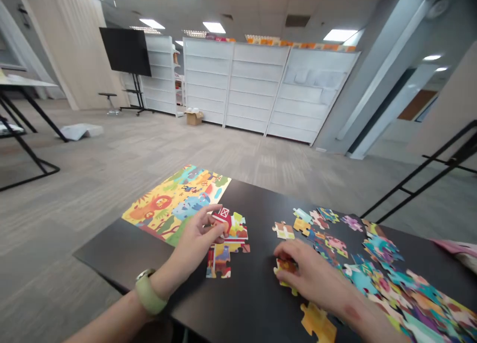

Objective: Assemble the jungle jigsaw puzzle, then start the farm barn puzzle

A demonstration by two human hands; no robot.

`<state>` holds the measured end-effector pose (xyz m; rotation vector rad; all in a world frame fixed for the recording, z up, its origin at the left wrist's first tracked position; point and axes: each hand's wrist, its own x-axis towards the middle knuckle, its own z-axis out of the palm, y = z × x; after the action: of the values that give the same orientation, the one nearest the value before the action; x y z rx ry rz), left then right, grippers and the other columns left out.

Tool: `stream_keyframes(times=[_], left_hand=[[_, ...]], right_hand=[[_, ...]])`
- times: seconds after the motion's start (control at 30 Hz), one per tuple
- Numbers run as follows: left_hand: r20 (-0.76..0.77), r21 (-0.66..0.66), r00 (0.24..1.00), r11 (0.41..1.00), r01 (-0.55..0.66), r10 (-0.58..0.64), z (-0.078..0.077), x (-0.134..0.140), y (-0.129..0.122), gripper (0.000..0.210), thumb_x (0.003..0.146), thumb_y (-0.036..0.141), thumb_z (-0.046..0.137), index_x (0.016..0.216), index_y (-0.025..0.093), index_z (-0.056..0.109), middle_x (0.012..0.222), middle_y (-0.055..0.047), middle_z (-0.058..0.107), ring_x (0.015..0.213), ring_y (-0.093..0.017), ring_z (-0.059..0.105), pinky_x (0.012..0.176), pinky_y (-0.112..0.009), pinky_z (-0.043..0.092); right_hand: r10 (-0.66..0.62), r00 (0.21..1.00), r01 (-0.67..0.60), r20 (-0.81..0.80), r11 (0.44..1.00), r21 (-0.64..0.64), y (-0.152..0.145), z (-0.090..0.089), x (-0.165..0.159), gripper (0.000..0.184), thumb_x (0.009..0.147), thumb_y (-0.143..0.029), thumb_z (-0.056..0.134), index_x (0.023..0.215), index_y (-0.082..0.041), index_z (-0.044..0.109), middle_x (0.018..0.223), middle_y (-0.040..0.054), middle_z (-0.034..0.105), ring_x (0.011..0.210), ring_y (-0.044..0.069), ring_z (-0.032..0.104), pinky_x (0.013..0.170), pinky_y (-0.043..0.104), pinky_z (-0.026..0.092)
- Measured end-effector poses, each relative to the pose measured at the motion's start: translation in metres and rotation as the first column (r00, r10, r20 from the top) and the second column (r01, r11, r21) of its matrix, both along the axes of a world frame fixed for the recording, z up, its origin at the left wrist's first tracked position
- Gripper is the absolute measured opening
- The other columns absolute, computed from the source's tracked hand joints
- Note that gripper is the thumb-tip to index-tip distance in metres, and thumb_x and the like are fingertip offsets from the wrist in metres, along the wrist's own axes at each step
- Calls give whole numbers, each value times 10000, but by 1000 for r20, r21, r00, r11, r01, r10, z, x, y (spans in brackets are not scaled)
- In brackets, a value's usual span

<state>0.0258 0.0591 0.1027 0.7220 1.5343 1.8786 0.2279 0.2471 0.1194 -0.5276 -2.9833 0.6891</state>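
Between the thumb and fingers of my left hand (201, 236) is a red puzzle piece (224, 214) with a white barn-door pattern. It is held over a small group of puzzle pieces (219, 261) on the black table; my fingers partly hide how they fit. Further right, my right hand (303, 268) has its fingers curled onto a yellow-brown puzzle piece (286, 272) at the tabletop, closed on its edges. A plain orange-yellow piece (318, 323) lies just below that hand, and a brown-and-cream piece (283, 230) lies above it.
A colourful animal picture sheet (179, 199) lies at the table's far left, beyond my left hand. Many loose puzzle pieces (410, 298) are heaped on the right of the black table (257, 303). A black metal frame (417, 176) stands past the right edge.
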Motion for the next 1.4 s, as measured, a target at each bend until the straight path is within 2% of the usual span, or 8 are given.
stream_keyframes(times=[0.13, 0.23, 0.33, 0.47, 0.6, 0.87, 1.03, 1.4], left_hand=[[-65, -36, 992, 994, 101, -104, -3, 16, 1, 498, 775, 441, 785, 1123, 200, 522, 881, -35, 717, 754, -189, 716, 681, -293, 546], [-178, -67, 958, 974, 217, -225, -11, 34, 9, 394, 855, 391, 721, 1119, 219, 484, 928, -54, 743, 778, -197, 726, 683, -293, 539], [-435, -174, 850, 954, 243, -296, -15, 35, 14, 397, 891, 321, 667, 1216, 234, 457, 1060, -80, 730, 950, -236, 714, 817, -367, 552], [-795, -343, 522, 939, 34, -309, -17, 11, 9, 671, 827, 282, 721, 1419, 232, 410, 1438, -143, 540, 1347, -342, 482, 1119, -550, 370], [-822, -440, 363, 894, 85, -439, -18, 1, -3, 522, 877, 269, 669, 1370, 273, 496, 1407, -74, 569, 1312, -292, 508, 1098, -479, 415], [-822, -469, 331, 881, 65, -463, -18, 13, -14, 399, 950, 265, 590, 1344, 287, 531, 1411, -56, 557, 1305, -265, 492, 1091, -447, 404], [-818, -475, 328, 877, 77, -472, -18, 12, -12, 378, 958, 261, 580, 1332, 313, 558, 1399, -52, 555, 1292, -270, 496, 1078, -450, 405], [-831, -498, 250, 865, 63, -497, -13, 14, -12, 326, 978, 224, 531, 1258, 347, 644, 1384, -48, 552, 1288, -292, 484, 1070, -482, 397]], right_hand=[[-60, 967, 19, -248, 986, -167, -4, -4, -2, 286, 891, -318, 599, 1166, -246, 629, 1133, 82, 673, 976, 232, 646, 867, 381, 507], [-119, 937, -83, -329, 839, -538, -26, -13, -13, 413, 940, -396, 543, 1327, -253, 508, 1078, 71, 679, 888, 196, 668, 743, 326, 536], [-246, 916, -45, -316, 721, -692, -38, -25, -23, 357, 937, -403, 526, 1245, -226, 492, 868, 21, 658, 717, 168, 652, 614, 282, 509], [-305, 901, 79, -309, 814, -575, -27, -35, -23, 292, 913, -352, 516, 1171, -215, 508, 775, -10, 618, 672, 174, 649, 628, 295, 501], [-268, 915, 160, -302, 927, -340, -20, -33, -19, 311, 916, -335, 483, 1187, -213, 573, 753, -5, 617, 650, 180, 603, 620, 302, 458], [-159, 969, 137, -190, 982, -127, -35, -22, -16, 278, 911, -299, 507, 1133, -206, 645, 744, 4, 658, 622, 168, 589, 619, 290, 414], [-135, 979, 143, -150, 989, 47, -31, -28, -15, 252, 881, -289, 557, 1092, -226, 681, 846, 44, 699, 795, 229, 648, 720, 336, 462], [-9, 966, 38, -257, 993, 110, -34, -32, -16, 170, 916, -282, 617, 1018, -244, 748, 1043, 80, 642, 967, 242, 602, 869, 409, 462]])
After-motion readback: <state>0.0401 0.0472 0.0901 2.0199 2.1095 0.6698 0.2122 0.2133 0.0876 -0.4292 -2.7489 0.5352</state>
